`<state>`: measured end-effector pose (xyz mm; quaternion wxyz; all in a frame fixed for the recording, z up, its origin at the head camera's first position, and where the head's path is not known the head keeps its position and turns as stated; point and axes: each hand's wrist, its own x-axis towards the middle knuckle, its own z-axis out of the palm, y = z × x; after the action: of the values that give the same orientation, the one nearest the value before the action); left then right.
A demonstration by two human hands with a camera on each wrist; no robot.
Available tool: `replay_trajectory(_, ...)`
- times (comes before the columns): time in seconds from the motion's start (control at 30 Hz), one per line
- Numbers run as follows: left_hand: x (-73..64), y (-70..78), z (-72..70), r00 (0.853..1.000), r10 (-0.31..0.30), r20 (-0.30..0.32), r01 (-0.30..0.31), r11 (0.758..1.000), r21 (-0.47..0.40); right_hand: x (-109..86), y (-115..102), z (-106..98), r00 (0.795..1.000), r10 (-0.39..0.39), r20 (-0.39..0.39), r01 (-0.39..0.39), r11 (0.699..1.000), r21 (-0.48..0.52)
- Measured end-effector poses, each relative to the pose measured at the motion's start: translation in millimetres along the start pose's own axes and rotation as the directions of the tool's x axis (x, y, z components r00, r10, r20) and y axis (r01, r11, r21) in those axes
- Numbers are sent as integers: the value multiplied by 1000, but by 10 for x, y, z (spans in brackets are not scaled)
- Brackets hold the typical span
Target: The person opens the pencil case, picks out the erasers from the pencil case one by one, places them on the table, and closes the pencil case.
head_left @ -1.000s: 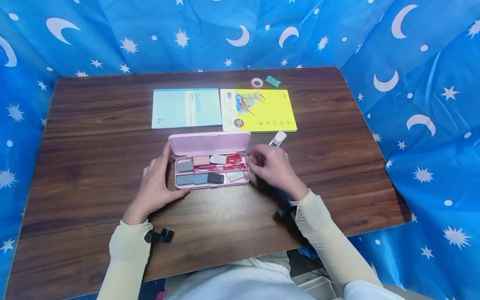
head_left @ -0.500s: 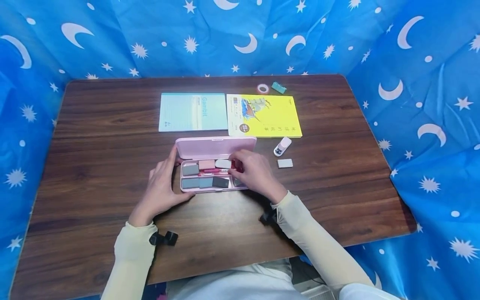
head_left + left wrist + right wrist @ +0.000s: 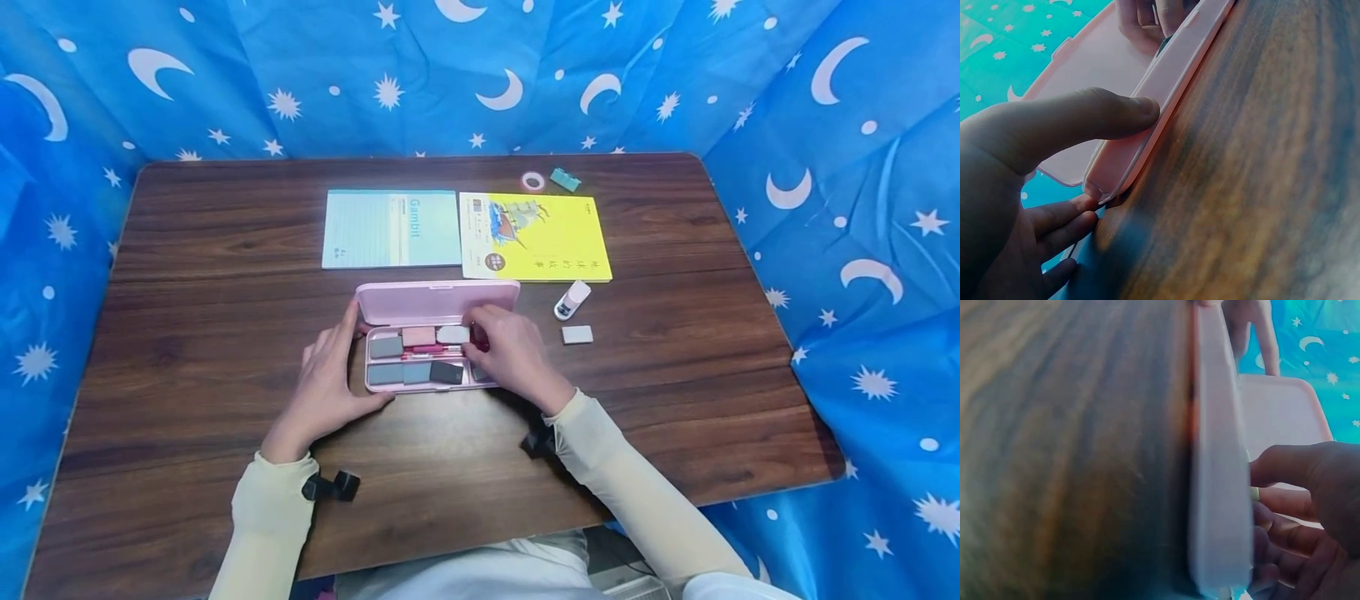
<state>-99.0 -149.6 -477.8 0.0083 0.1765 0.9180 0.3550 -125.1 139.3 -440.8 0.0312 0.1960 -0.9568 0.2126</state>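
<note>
Head view: on the tabletop (image 3: 210, 333), the left hand (image 3: 324, 387), fingers spread wide, holds the left end of the pink case (image 3: 408, 310). The right hand (image 3: 513, 354) bends its fingers into the right side; I can't tell if they hold anything.

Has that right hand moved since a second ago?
Yes: the right hand has moved left relative to the yellow book, and now covers the pencil case's right part.

One case (image 3: 438, 304) is holding at least six blocks (image 3: 418, 337); two books (image 3: 585, 237), one tape roll (image 3: 523, 181), one teal piece (image 3: 566, 179) are lying between eleven and two o'clock, one gadget (image 3: 573, 300), one loose block (image 3: 577, 335) toward three.
</note>
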Motion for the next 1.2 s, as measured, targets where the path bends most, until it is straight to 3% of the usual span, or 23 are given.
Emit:
replay_trajectory(0.17,-3,8,-2,1000,6,1,-6,1000,0,-83,85,-213,1000,-22,-12,23,993,117)
replay_trajectory(0.33,-15,17,-12,1000,12,-15,-12,1000,-8,-261,353,-451,1000,9,-14,-6,982,189)
replay_trajectory(0.5,-24,15,-13,1000,16,-19,-16,1000,-4,-419,658,-522,994,107,-38,-102,988,112)
replay_trajectory(0.63,-17,13,4,1000,21,-16,-21,1000,-5,-463,769,-495,987,159,-12,-159,986,43)
replay_trajectory(1.2,-8,16,11,1000,16,-14,-16,1000,-5,-423,743,-425,981,192,36,-185,971,-149)
